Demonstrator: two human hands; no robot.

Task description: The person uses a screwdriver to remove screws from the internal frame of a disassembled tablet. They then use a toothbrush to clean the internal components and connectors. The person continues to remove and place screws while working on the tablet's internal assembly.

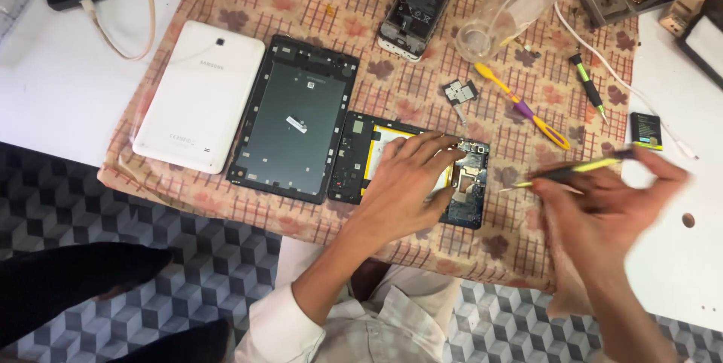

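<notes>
Opened tablet point(410, 169): back removed, battery and dark circuit board exposed; lies on patterned cloth point(301, 1).
Left hand point(407, 182): fingers spread, pressing flat on it.
Right hand point(602, 205): blurred, closed around yellow-black screwdriver point(576, 169), just beside tablet.

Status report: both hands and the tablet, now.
Left hand flat on the opened tablet. Right hand grips a yellow-black screwdriver, tip just right of the tablet. Loose back cover lies alongside, left.

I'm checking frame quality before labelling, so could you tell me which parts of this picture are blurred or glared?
Head view: the right hand and its yellow-and-black screwdriver are smeared by motion blur; the left hand on the opened tablet is fairly sharp; the white desk at right is washed out; lighting is soft, shadows faint.
</notes>
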